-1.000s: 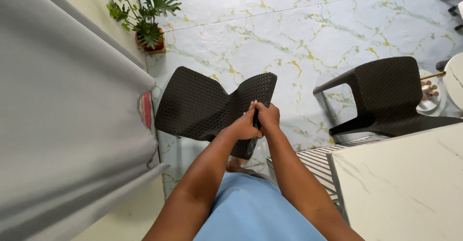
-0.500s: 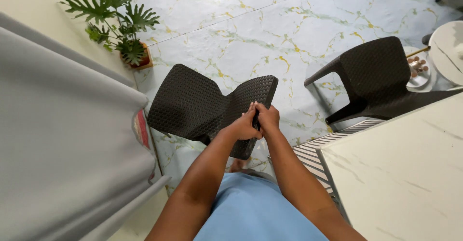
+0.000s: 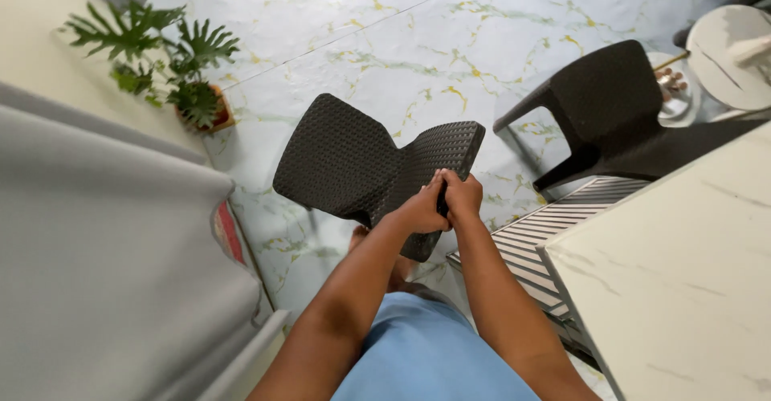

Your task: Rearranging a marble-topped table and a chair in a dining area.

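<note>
Glossy white marble floor [image 3: 418, 40] with green-gold veins; potted plant [image 3: 173, 68] left of it by cream wall [image 3: 48, 72]; grey curtain [image 3: 104, 272] below plant; second dark woven chair [image 3: 606, 112] far right, white marble table [image 3: 683, 289] beneath

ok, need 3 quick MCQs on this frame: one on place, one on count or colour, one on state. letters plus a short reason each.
1. Where does the potted plant stand?
A. On the white table
B. On the floor by the wall, upper left
C. On the chair seat

2. How many dark woven chairs show?
A. One
B. Two
C. Four

3. How are the hands on the near chair?
A. Both closed on its back edge
B. Only one touching
C. Both hanging free

Answers:
1. B: its pot sits on the marble-pattern floor beside the cream wall.
2. B: the near chair, plus a second chair by the white table.
3. A: the left hand and right hand meet, fingers wrapped over the backrest top.
</note>
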